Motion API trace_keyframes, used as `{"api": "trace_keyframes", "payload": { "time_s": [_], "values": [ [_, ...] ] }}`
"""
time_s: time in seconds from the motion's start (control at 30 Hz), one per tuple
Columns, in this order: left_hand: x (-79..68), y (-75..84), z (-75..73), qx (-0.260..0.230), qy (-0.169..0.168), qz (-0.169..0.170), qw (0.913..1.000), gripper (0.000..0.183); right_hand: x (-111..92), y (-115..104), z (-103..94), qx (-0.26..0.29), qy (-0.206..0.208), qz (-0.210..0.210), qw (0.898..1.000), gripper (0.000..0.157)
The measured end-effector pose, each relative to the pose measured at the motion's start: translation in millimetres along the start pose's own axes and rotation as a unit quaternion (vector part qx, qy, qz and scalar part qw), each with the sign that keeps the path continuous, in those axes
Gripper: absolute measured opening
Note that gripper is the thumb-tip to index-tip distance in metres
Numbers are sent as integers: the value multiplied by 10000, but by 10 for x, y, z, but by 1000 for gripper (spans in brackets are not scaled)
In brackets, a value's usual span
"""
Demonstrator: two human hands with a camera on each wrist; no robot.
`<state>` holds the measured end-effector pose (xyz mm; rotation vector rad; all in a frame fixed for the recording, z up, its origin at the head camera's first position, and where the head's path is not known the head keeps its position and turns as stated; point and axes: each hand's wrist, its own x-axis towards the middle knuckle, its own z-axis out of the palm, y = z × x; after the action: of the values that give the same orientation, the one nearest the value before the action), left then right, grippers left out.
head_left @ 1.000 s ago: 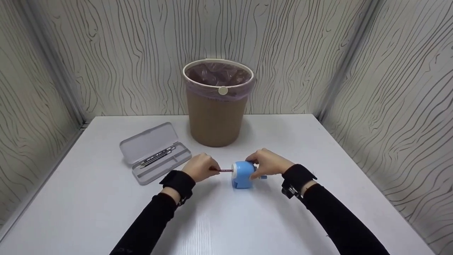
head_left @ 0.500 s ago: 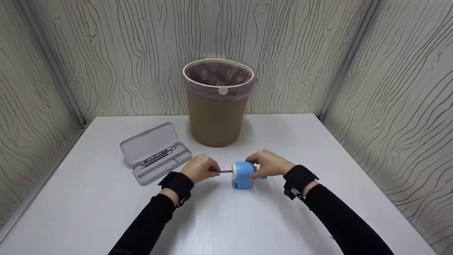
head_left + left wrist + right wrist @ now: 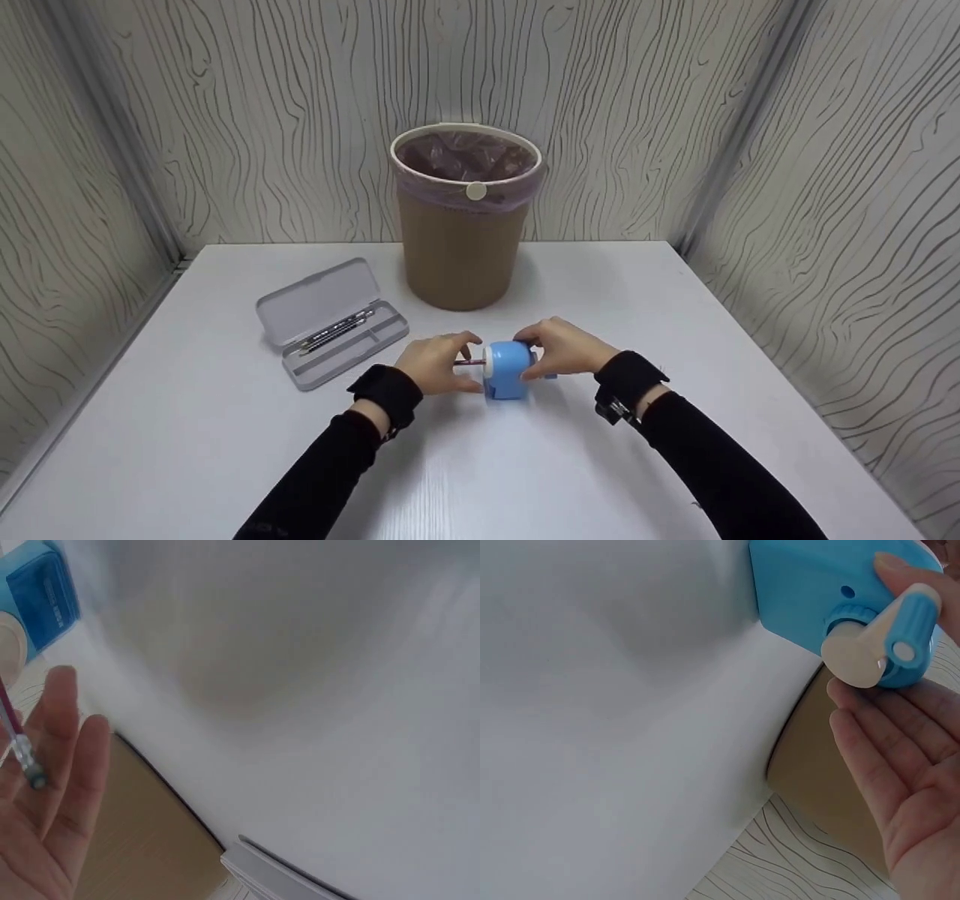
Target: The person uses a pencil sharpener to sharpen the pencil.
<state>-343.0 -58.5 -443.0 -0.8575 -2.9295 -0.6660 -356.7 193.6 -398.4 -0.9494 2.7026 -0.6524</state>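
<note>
A blue crank pencil sharpener (image 3: 507, 371) stands on the table with a dark red pencil (image 3: 470, 363) sticking out of its white front. My left hand (image 3: 435, 365) is spread around the pencil's outer part, thumb and fingers apart. In the left wrist view, the pencil's eraser end (image 3: 34, 775) lies in front of the open fingers. With thumb and fingers, my right hand (image 3: 571, 349) grips the back of the sharpener from the right. The right wrist view shows the white and blue crank (image 3: 859, 652) just above several straight fingers.
An open grey pencil case (image 3: 319, 301) with a few pencils (image 3: 335, 332) in it lies to the left on the white table (image 3: 450, 480). Behind the sharpener stands a brown bin (image 3: 459, 255) with a purple liner, near the back wall.
My left hand has let go of the pencil and spread its fingers. The sharpener, held by my right hand, has shifted slightly left. The pencil remains in it.
</note>
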Motion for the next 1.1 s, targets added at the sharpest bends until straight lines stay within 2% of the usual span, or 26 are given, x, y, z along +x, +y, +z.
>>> {"api": "trace_keyframes", "payload": {
  "time_s": [0.3,0.57,0.67,0.87,1.1],
  "values": [
    [15,55,85,229,-8,-24,9997,72,121,-115,70,-28,-55,-249,9997,45],
    [29,47,150,552,328,78,9979,71,188,-218,120,-281,42,-496,9984,40],
    [36,57,160,667,381,14,9970,72,205,-253,130,-343,76,-496,9981,39],
    [67,93,120,869,264,-248,9956,76,232,-285,142,-378,87,-494,9980,36],
    [110,108,93,723,5,-382,9966,76,238,-289,138,-378,108,-482,9981,36]
  ]
}}
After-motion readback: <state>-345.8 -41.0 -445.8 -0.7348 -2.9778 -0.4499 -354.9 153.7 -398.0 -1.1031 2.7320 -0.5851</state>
